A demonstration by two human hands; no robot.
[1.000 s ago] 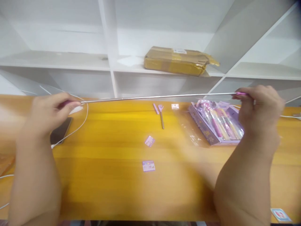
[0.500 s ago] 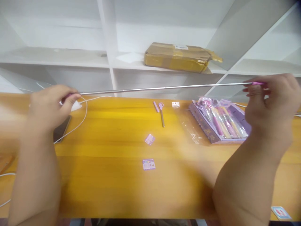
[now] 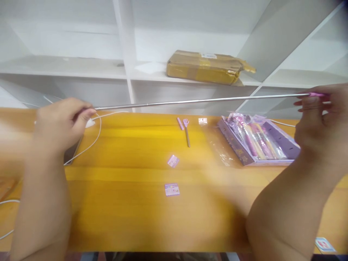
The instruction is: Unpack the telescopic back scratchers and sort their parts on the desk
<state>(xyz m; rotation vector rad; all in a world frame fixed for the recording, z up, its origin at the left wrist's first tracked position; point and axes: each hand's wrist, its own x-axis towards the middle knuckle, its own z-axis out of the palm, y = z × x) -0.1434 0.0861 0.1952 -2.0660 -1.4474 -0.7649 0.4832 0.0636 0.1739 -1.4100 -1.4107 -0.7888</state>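
**Left hand (image 3: 63, 123) and right hand (image 3: 323, 116), with metal rod (image 3: 201, 100)**

Head view: left hand closed round one end; right hand pinching the pink end-piece (image 3: 315, 94). Rod near level, above the worktop (image 3: 130, 217); smooth, silvery, slender, stepped. Best kept straight, force along its length; sideways load may bend it. Also: claw-headed stick (image 3: 187, 135), metallic shaft; open purple carton (image 3: 239, 152), film-wrapped contents.

Two hands, the left hand (image 3: 62, 125) and the right hand (image 3: 326, 119); one silver rod (image 3: 195, 100); one fork-headed stick (image 3: 187, 134); one plain lilac stick (image 3: 180, 123); two purple cards (image 3: 172, 190) (image 3: 173, 161); one blue-edged card (image 3: 325, 244); one lilac tray (image 3: 235, 145), its overlapping wrapped pieces (image 3: 257, 139) uncountable; one cardboard box (image 3: 201, 69).
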